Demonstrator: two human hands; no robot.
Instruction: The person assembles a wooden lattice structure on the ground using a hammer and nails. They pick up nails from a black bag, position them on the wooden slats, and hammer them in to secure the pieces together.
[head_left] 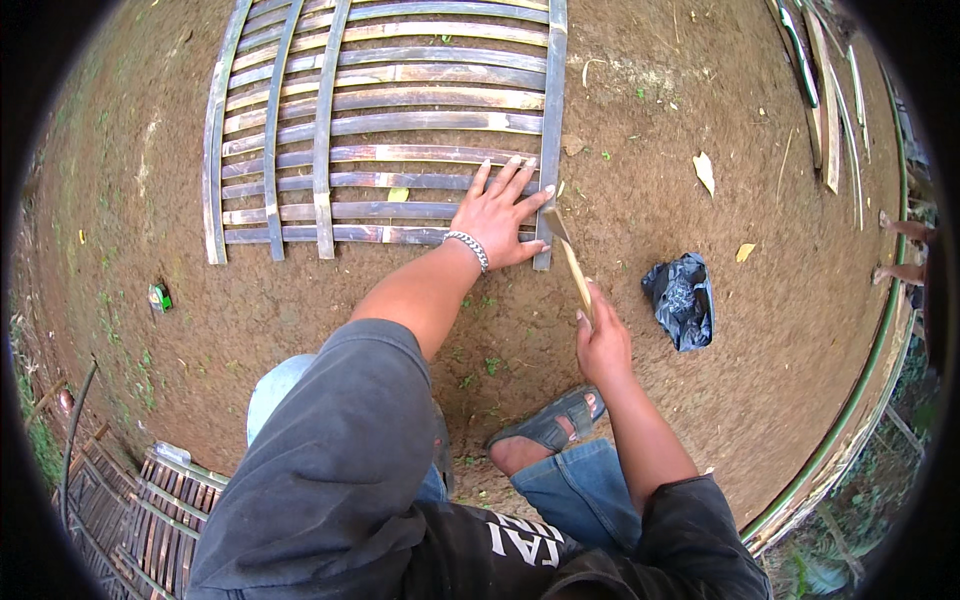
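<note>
A lattice of split bamboo slats (440, 123) lies on the ground, its long slats crossed by several strips. My left hand (497, 215) is spread on the near right corner, its fingers across the slat ends and the right-hand cross strip (553, 95). A chain bracelet circles that wrist. My right hand (603, 338) is closed round the pale wooden handle of a hammer (573, 262). The hammer's head is close beside the right-hand strip, just right of my left fingertips; whether it touches the strip I cannot tell.
A crumpled black plastic bag (681, 300) sits on the bare earth to the right. Long bamboo strips (828, 110) lie at the far right, near another person's legs (903, 273). A small green and black object (159, 297) lies left. Another bamboo rack (165, 510) stands at the lower left.
</note>
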